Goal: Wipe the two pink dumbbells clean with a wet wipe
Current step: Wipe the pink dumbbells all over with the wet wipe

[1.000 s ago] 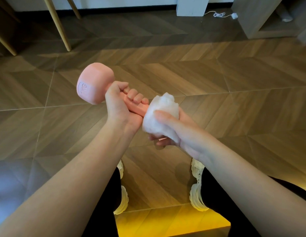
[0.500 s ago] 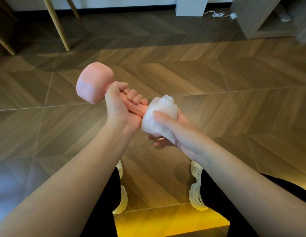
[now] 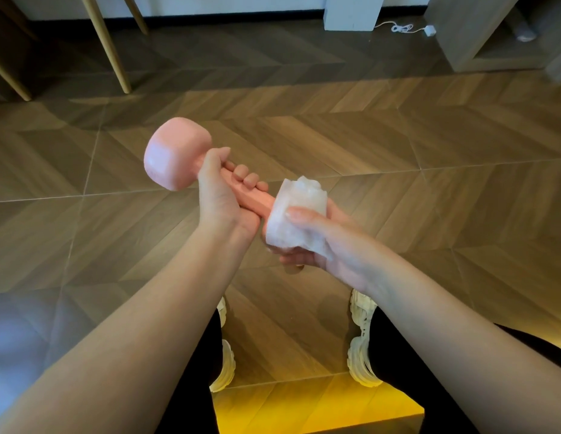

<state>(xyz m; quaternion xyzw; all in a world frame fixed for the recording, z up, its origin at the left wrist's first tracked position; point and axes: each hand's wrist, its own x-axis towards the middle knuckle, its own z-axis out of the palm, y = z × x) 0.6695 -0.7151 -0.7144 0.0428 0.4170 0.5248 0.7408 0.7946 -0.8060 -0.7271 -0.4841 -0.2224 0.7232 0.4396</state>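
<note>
Left of centre frame, the pink dumbbell (image 3: 175, 153) has rolled slightly, its end marking no longer readable; the left hand (image 3: 222, 198) grips the handle while the right hand (image 3: 323, 242) clasps the wet wipe (image 3: 296, 214) over its near head.

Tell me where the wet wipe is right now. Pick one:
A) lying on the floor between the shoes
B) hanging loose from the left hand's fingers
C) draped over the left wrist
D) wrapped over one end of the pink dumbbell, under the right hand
D: the wet wipe covers the nearer end of the pink dumbbell and the right hand grips round it, while the left hand holds the handle.
</note>
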